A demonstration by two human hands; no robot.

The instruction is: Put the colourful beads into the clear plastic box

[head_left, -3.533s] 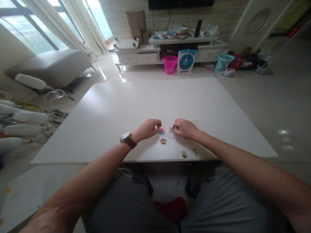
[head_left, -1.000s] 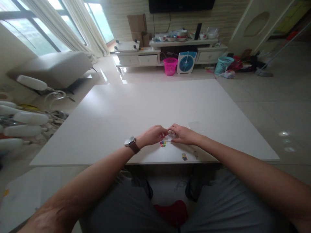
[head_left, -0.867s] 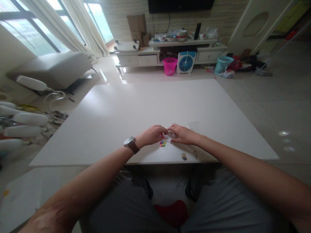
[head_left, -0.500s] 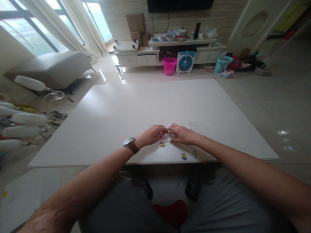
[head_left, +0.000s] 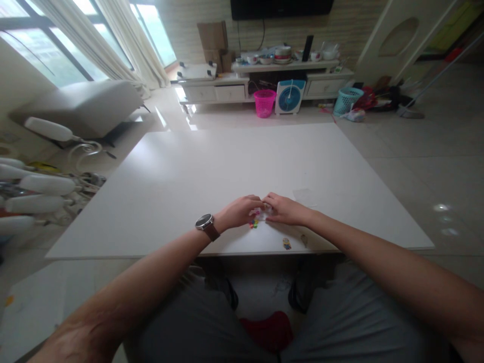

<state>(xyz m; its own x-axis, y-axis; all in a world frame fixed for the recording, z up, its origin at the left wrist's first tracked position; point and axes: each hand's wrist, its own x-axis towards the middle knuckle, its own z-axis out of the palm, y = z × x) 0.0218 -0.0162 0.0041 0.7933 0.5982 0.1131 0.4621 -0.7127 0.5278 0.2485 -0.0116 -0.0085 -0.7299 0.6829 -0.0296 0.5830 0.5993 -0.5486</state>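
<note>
Right hand [head_left: 285, 208] steadies clear box [head_left: 262, 216]; white table [head_left: 219, 166] beneath; pink basket [head_left: 265, 105] beyond.

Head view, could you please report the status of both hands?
Right hand around small clear container. Left hand at its left side, grip unclear. Colourful pieces close by. Hands partly hide container.

Windows [head_left: 41, 56] cast pale glare on the table [head_left: 227, 161].
</note>
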